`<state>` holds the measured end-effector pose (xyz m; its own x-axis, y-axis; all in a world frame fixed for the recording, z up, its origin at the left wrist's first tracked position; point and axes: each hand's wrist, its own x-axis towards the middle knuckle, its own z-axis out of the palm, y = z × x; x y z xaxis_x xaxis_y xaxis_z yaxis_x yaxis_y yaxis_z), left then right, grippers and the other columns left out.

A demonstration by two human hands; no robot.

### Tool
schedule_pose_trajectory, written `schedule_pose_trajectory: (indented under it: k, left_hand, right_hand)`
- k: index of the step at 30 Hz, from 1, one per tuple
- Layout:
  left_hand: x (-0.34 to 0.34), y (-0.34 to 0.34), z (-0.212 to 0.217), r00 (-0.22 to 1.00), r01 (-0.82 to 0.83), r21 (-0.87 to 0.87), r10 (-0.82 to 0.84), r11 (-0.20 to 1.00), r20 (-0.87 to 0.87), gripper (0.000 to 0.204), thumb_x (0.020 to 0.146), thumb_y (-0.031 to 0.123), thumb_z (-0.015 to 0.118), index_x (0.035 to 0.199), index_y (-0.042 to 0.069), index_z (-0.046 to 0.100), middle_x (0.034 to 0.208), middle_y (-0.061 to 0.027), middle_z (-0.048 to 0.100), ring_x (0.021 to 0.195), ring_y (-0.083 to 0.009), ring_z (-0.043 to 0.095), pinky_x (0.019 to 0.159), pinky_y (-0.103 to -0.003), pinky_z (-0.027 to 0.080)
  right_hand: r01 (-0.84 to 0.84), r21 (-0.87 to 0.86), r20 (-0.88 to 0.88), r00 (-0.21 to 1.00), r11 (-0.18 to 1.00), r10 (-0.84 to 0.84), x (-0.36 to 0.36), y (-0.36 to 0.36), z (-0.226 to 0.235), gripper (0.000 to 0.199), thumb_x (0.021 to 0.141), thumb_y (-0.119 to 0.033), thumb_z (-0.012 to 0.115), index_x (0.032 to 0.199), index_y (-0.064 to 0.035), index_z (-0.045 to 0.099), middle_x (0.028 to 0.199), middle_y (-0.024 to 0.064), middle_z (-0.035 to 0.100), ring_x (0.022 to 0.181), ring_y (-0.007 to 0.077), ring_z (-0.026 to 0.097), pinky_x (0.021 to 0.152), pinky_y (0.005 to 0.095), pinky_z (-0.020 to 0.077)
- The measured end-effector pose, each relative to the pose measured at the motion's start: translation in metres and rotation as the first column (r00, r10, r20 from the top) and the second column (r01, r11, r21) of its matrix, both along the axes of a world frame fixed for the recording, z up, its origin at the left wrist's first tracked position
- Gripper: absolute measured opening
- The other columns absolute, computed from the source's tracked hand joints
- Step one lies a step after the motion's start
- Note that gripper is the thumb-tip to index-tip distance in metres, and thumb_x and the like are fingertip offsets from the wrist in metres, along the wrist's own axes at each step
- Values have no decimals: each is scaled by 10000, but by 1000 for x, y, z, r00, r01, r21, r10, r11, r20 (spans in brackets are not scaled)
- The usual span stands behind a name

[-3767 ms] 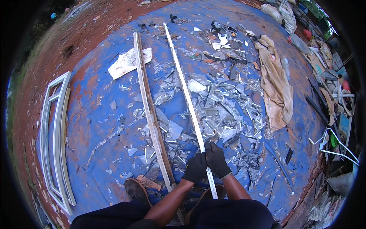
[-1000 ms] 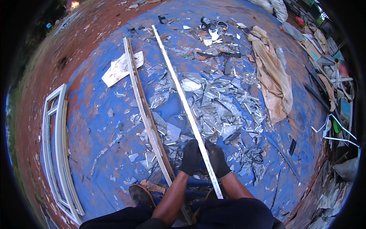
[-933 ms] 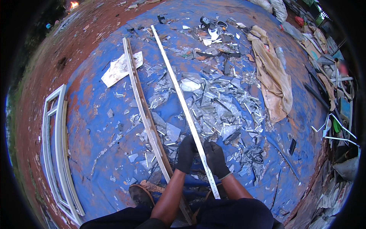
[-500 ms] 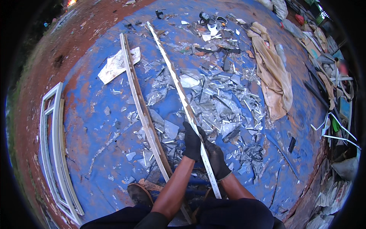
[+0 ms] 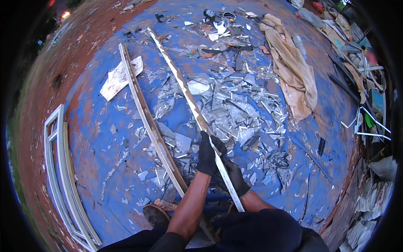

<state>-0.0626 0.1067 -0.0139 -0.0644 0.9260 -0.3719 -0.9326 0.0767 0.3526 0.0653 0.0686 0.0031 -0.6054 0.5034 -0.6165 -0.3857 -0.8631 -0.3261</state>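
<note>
A long, narrow strip (image 5: 179, 82), white along one side and brown with a jagged edge along the other, slants from near my lap to the far end of the blue sheet. My left hand (image 5: 207, 154), in a black glove, is closed around it from the left. Just nearer to me, my right hand (image 5: 234, 176), also gloved in black, grips the same strip from the right; its fingers are partly hidden behind it. To the left, a second long greyish strip (image 5: 147, 113) lies roughly alongside. Broken glass pieces (image 5: 235, 110) are heaped beyond and right of my hands.
Blue sheeting (image 5: 105, 168) with red dirt covers the ground. White frames (image 5: 63, 176) lie at the left edge. A tan cloth (image 5: 291, 71) is spread at right, and a white sheet piece (image 5: 117, 79) lies far left. Scrap piles line the right side; a fire (image 5: 65, 15) glows far off.
The view has shifted slightly, so the scene sits a little lower at left and further left overall. Both hands keep their hold on the strip, with little visible movement along it.
</note>
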Motion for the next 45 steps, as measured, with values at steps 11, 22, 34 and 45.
schedule_pose_trajectory:
  k: [11, 22, 34, 45]
  left_hand:
    - [-2, -9, -1, 998, -9, -116, 2, 993, -63, 671, 894, 755, 338, 582, 163, 367, 508, 24, 297, 443, -137, 344, 473, -293, 322]
    - [-11, -15, -8, 986, -36, -164, 8, 986, -168, 649, 911, 730, 356, 614, 154, 392, 542, 11, 317, 484, -161, 380, 521, -310, 331]
    - [-5, -17, -9, 993, -69, -225, 45, 972, -109, 624, 921, 713, 372, 612, 173, 415, 504, 11, 352, 430, -139, 382, 450, -294, 332]
    - [-9, -38, -14, 995, -35, -225, 55, 974, 84, 415, 1014, 502, 395, 902, 144, 572, 685, 1, 529, 568, -168, 537, 553, -329, 457]
  right_hand:
    - [-39, 261, 239, 971, 965, -26, 2, 7, 13, 368, 1019, -364, 488, 963, -51, 674, 796, -36, 586, 680, 53, 491, 611, 252, 407]
    - [-750, 539, 830, 550, 383, -91, -11, 4, 38, 502, 989, -455, 471, 856, 7, 616, 700, 217, 612, 663, 354, 616, 643, 450, 448]
    - [-411, 676, 725, 518, 612, -453, -21, -18, -11, 515, 1021, -356, 466, 648, -9, 543, 560, 5, 477, 551, 100, 413, 500, 354, 309]
    - [-671, 646, 608, 164, 364, -777, -1, 45, 33, 554, 866, -429, 672, 1126, 56, 608, 1077, 204, 629, 1032, 354, 610, 887, 440, 484]
